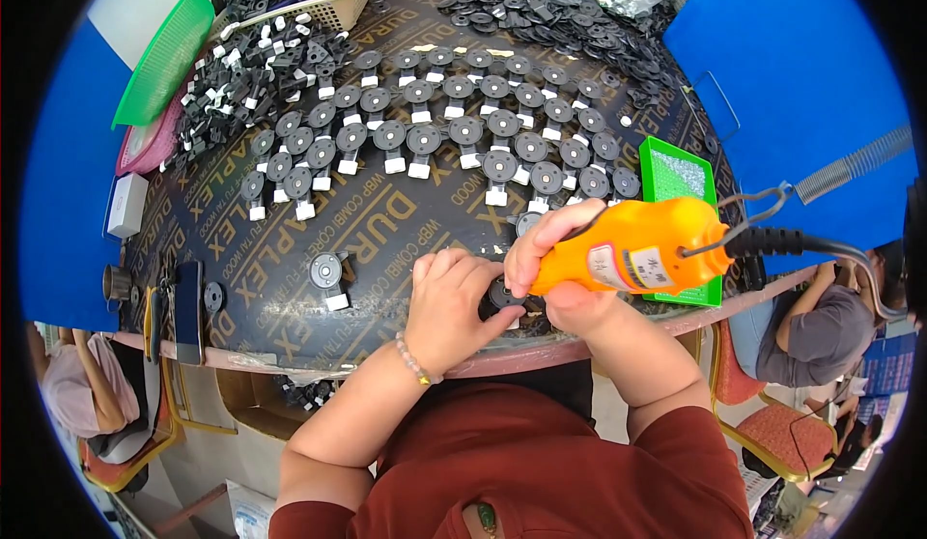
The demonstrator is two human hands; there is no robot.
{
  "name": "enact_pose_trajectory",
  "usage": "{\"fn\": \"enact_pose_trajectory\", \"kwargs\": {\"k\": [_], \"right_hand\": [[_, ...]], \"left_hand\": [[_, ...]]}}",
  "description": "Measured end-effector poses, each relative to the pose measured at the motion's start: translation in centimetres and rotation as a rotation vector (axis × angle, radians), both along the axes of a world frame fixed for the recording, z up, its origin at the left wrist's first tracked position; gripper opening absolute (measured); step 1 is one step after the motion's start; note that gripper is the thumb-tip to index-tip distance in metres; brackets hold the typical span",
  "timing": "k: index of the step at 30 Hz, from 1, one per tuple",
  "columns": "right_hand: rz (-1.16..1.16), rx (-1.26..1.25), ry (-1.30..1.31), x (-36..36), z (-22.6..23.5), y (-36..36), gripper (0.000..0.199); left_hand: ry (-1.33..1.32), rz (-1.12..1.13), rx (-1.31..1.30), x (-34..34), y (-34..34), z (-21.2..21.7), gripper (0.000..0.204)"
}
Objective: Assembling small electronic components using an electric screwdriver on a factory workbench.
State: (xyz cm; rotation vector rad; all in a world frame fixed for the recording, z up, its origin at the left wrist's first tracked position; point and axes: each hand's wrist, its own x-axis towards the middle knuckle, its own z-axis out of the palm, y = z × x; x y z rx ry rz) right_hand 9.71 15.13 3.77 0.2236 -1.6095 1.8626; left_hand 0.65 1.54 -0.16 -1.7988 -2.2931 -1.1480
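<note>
My right hand [577, 309] is wrapped round an orange electric screwdriver [632, 240], whose tip end points left and is hidden by my fingers. Near the front edge of the table, my left hand [446, 297] closes its fingers on a black disc-shaped part [504, 295], mostly covered by both hands. The driver's nose is close above that part; whether they touch I cannot tell. Beyond my hands stand rows of black disc parts with white ends [423, 140]. A single such part [326, 270] lies apart, left of my left hand.
A green tray [716, 249] of small metal pieces sits right, under the driver. Piles of black-and-white pieces [256, 70] and loose black discs [579, 22] fill the far side. A phone [189, 312] lies left. The driver's cable [840, 247] and a hanging spring [855, 164] are at right.
</note>
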Motion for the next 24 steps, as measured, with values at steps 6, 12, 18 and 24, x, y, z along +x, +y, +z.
{"fn": "enact_pose_trajectory", "kwargs": {"k": [6, 12, 18, 24], "right_hand": [[0.066, -0.088, -0.071, -0.1, 0.3, -0.4, 0.052], [-0.082, -0.159, 0.149, 1.3, 1.3, 2.7, 0.050], [-0.744, 0.158, -0.021, 7.5, 3.7, 13.7, 0.030], [-0.841, 0.096, -0.087, 8.6, 0.2, 17.7, 0.030]], "left_hand": [[0.012, -0.024, 0.001, 0.1, 0.2, 0.1, 0.038], [0.012, -0.012, -0.012, 0.4, -0.1, 0.2, 0.044], [0.036, -0.007, -0.023, 0.9, 0.2, 0.5, 0.043], [0.032, -0.021, -0.021, 1.0, 0.4, 0.7, 0.044]]}}
